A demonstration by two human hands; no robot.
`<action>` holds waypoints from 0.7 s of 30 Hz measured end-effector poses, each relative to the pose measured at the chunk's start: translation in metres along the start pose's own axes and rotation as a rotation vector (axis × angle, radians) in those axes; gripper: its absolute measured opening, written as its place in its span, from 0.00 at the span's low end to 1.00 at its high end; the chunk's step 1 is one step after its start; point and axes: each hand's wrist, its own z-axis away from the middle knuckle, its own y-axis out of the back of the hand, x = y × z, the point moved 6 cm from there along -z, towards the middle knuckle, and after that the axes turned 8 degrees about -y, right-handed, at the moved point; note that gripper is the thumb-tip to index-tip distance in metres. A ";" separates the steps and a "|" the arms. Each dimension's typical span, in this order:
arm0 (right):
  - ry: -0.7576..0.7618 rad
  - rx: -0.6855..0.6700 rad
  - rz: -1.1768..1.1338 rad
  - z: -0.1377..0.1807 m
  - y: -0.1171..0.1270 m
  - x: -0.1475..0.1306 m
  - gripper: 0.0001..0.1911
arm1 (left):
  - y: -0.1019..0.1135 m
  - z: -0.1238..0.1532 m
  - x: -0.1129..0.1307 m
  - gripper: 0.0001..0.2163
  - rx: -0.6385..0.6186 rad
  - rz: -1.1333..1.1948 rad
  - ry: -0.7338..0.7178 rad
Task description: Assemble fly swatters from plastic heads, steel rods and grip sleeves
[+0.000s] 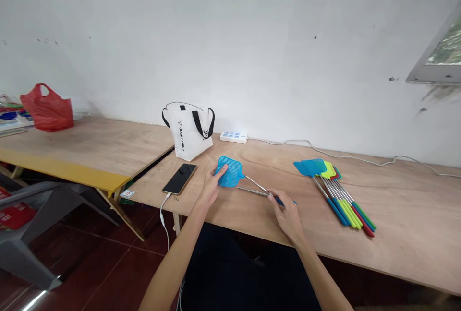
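Observation:
A blue fly swatter [233, 173] with a square mesh head and a thin metal shaft is held between my two hands. My left hand [213, 184] pinches the mesh head, its thumb lying on top. On the other end, the fingers of my right hand [285, 209] close round the shaft near the blue grip, which they partly hide. Beneath the shaft a thin silver rod [254, 191] lies on the wooden table [248, 215]. To the right, several fly swatters [345, 200] in blue, yellow-green, red and green lie overlapped in a fanned row.
A black phone [179, 178] on a white cable lies left of my hands. Behind it stands a white bag [190, 133] with black handles, beside a white power strip [233, 137]. A red plastic bag [50, 109] rests on the left table; a grey chair [46, 215] is below.

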 end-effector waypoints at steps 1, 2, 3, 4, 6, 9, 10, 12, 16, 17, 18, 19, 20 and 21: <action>0.006 0.002 -0.001 0.000 0.000 0.000 0.18 | 0.000 0.000 0.000 0.27 0.004 0.002 0.002; 0.011 0.002 -0.002 0.000 0.000 0.000 0.18 | 0.000 0.000 0.000 0.27 0.007 0.003 0.005; 0.017 0.000 -0.003 0.000 0.000 0.000 0.17 | 0.000 0.000 0.000 0.27 0.009 0.002 0.008; 0.022 -0.002 -0.004 0.001 -0.001 0.000 0.17 | 0.000 0.000 0.001 0.27 0.011 0.000 0.010; 0.031 -0.004 -0.004 0.001 -0.001 -0.001 0.16 | 0.000 0.000 0.001 0.27 0.018 -0.005 0.014; 0.049 0.001 0.009 0.000 -0.001 0.000 0.15 | 0.000 0.001 0.005 0.27 0.033 -0.029 0.005; 0.056 0.006 0.020 0.000 -0.001 0.000 0.15 | 0.000 0.002 0.007 0.27 0.032 -0.044 -0.004; 0.074 0.017 0.055 0.001 -0.001 0.001 0.15 | 0.000 0.003 0.013 0.27 0.021 -0.090 -0.038; 0.125 0.028 0.163 0.001 -0.002 0.002 0.16 | 0.003 0.004 0.026 0.23 -0.021 -0.240 -0.117; 0.139 0.029 0.196 0.002 -0.002 0.002 0.16 | 0.004 0.004 0.028 0.22 -0.038 -0.276 -0.127; 0.153 0.031 0.229 0.002 -0.003 0.002 0.16 | 0.005 0.004 0.030 0.22 -0.053 -0.305 -0.132; 0.165 0.033 0.260 0.002 -0.003 0.002 0.17 | 0.006 0.004 0.030 0.22 -0.067 -0.329 -0.133; 0.175 0.038 0.287 0.003 -0.003 0.001 0.17 | 0.006 0.004 0.031 0.22 -0.077 -0.349 -0.134; 0.184 0.043 0.307 0.003 -0.003 0.000 0.17 | 0.007 0.003 0.031 0.22 -0.086 -0.366 -0.137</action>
